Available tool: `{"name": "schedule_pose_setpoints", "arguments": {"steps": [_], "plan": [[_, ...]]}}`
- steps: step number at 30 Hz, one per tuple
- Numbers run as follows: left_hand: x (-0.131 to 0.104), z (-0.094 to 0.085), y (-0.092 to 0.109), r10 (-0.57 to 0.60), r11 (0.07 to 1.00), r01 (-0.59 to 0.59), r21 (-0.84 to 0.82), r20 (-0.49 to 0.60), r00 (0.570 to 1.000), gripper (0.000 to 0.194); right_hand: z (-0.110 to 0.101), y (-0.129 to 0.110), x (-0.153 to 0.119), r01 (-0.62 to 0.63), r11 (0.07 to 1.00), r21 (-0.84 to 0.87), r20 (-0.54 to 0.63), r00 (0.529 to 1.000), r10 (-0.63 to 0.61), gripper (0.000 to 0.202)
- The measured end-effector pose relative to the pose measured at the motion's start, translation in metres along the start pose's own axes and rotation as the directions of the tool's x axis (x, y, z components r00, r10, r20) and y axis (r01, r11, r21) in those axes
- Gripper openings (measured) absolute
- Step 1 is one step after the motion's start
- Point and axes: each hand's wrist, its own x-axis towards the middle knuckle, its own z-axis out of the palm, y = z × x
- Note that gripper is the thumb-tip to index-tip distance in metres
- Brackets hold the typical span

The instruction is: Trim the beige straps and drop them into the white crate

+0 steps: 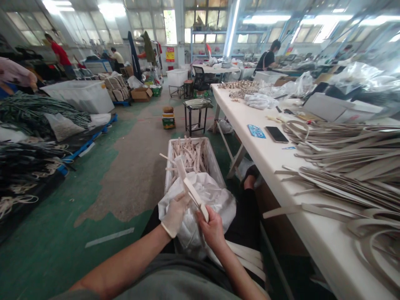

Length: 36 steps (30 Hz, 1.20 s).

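above the bag, the strap, likely light and bendy, is pinched by left hand and right hand; best gripped across its edges.

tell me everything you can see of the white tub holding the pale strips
The white tub is rectangular and open-topped, apparently plastic, with a raised rim. It sits upright, its long sides running away from the viewer, left of the long table. Pale strips lie heaped loosely inside. A bunched white plastic sheet hides its near end; what supports the base is not clear.
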Motion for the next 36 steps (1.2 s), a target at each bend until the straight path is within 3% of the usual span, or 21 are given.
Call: {"name": "schedule_pose_setpoints", "arguments": {"steps": [4,8,12,17,19,25,29,32,36], "plan": [[-0.015,0.000,-0.004,-0.014,1.000,0.012,0.022,0.072,0.997,0.036,-0.003,-0.002,-0.001,0.066,0.998,-0.008,0.016,0.998,-0.065,0.025],[0.013,0.004,0.025,0.042,0.989,-0.045,-0.144,-0.023,0.999,0.039,-0.003,0.006,-0.010,0.049,0.998,-0.037,0.049,0.998,-0.047,0.023],[0.030,0.008,0.039,0.059,0.982,-0.069,-0.173,-0.064,0.996,0.029,-0.003,0.011,-0.014,-0.031,0.998,0.057,0.056,0.998,0.028,0.028],[0.015,0.013,0.032,0.100,0.984,-0.107,-0.142,-0.058,0.993,0.026,0.004,0.004,-0.010,-0.242,0.931,0.273,0.195,0.962,0.192,0.038],[0.007,0.014,0.025,0.068,0.995,-0.070,-0.075,-0.024,0.997,0.026,0.009,-0.002,-0.008,-0.213,0.942,0.260,0.221,0.963,0.156,0.031],[-0.021,0.012,0.004,0.027,0.992,-0.036,0.124,0.079,0.996,0.032,0.007,-0.017,-0.002,-0.147,0.963,0.227,0.091,0.987,0.129,0.033],[-0.021,0.016,0.022,0.037,0.990,-0.059,0.129,0.161,0.986,0.028,0.000,-0.014,-0.005,-0.060,0.978,0.199,0.104,0.994,0.040,0.033],[-0.009,0.021,0.040,0.114,0.993,-0.118,0.030,0.111,0.987,0.037,-0.001,-0.011,-0.008,-0.042,0.988,0.150,0.130,0.991,0.022,0.034],[-0.010,0.015,0.026,0.089,0.988,-0.100,0.117,0.097,0.991,0.031,-0.002,-0.012,-0.007,-0.033,0.992,0.123,0.112,0.994,0.019,0.033]]}}
